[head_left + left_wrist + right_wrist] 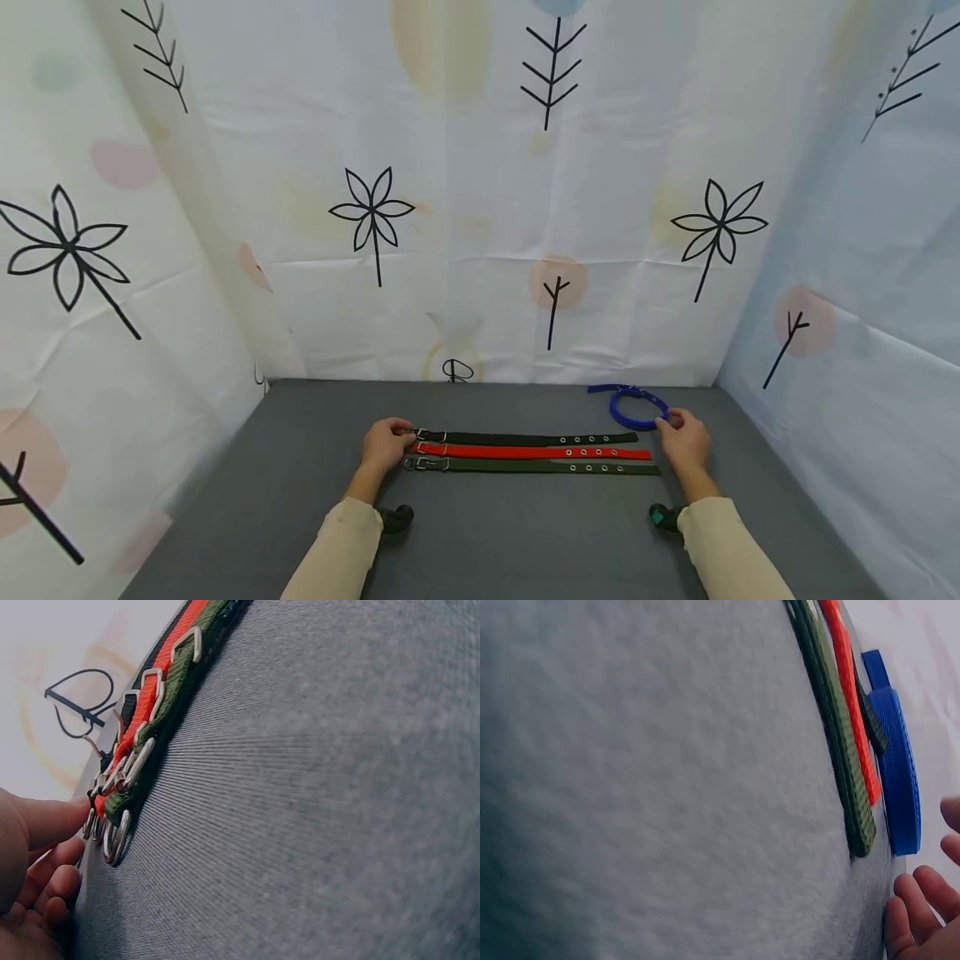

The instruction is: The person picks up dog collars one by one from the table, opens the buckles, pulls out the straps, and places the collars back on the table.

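Observation:
Three flat strap collars with metal buckles lie side by side, stretched left to right: a black collar point(502, 439) at the back, a red collar point(502, 452), and a green collar point(510, 466) in front. At their buckle ends, my left hand point(384, 444) pinches the end of the black collar between thumb and fingers; the fingertip contact is partly hidden in the left wrist view. Behind their holed ends sits a coiled blue collar point(900, 772), its tail pointing left. My right hand point(684, 442) is beside the blue coil, fingers spread and apart from it in the right wrist view.
The collars lie on a grey cloth-covered table point(525, 542). A patterned white curtain point(465, 317) rises along the back edge and both sides. Dark wrist devices point(396, 518) show under both sleeves.

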Tool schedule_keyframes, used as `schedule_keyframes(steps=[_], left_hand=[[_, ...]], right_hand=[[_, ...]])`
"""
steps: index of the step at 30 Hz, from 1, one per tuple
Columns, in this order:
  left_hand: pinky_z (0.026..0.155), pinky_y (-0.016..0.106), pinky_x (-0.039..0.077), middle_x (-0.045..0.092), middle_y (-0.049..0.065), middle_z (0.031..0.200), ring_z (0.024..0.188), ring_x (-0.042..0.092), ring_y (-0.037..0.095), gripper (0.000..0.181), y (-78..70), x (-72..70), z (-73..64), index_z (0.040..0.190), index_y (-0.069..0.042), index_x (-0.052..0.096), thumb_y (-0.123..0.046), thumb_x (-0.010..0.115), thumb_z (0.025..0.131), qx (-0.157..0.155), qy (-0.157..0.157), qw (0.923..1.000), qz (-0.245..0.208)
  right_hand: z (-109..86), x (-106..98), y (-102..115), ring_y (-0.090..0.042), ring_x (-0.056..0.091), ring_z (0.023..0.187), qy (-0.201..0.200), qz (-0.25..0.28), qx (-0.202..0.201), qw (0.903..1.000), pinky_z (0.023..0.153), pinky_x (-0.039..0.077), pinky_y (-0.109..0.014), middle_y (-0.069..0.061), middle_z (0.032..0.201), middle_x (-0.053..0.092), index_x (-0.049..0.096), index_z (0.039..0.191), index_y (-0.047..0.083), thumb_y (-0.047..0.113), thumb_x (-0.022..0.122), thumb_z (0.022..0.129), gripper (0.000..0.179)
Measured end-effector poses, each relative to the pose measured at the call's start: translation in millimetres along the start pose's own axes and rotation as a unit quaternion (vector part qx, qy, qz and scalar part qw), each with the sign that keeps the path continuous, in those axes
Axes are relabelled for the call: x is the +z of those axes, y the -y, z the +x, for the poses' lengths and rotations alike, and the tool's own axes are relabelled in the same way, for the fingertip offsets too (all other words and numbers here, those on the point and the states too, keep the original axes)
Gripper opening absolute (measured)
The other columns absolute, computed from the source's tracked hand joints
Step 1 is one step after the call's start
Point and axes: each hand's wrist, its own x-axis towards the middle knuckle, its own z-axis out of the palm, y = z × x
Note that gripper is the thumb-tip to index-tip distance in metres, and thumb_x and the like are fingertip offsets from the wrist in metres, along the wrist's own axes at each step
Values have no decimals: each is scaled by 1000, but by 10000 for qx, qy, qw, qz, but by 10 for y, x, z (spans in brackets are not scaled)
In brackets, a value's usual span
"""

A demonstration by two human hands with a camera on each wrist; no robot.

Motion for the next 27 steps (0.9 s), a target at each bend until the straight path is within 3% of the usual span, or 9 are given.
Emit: schedule_keyframes(steps=[3, 10, 17, 27], left_hand=[[74, 46, 48, 65, 10, 91, 85, 60, 28, 19, 1, -8, 4, 105, 2, 71, -7, 70, 88, 1, 2, 10000, 64], [74, 46, 48, 65, 10, 91, 86, 60, 29, 19, 10, 10, 15, 106, 2, 71, -5, 70, 88, 41, -19, 9999, 147], [74, 45, 48, 65, 10, 90, 85, 60, 28, 17, -10, 5, 14, 103, 1, 72, -4, 70, 87, -30, -24, 9999, 155], [72, 44, 49, 64, 10, 88, 83, 60, 27, 15, -31, 26, 22, 100, 1, 72, -3, 70, 86, -121, -5, 9999, 70]], right_hand=[[55, -9, -4, -48, 48, 105, 317, -273, -111, 9991, 85, 39, -58, -34, 116, 50, 49, 130, -9, 17, 58, 96, 44], [191, -18, -10, -55, 35, 124, 972, -810, -157, 9918, 103, 28, -60, -39, 136, 37, 37, 138, -13, 24, 54, 98, 58], [295, -1, 41, -57, 30, 125, 1628, -1336, -240, 9773, 99, 26, -67, -39, 139, 33, 31, 140, -15, 30, 50, 99, 63], [355, 32, 35, -53, 42, 118, 1302, -1027, 102, 9861, 96, 36, -58, -37, 130, 46, 43, 133, -15, 14, 55, 94, 50]])
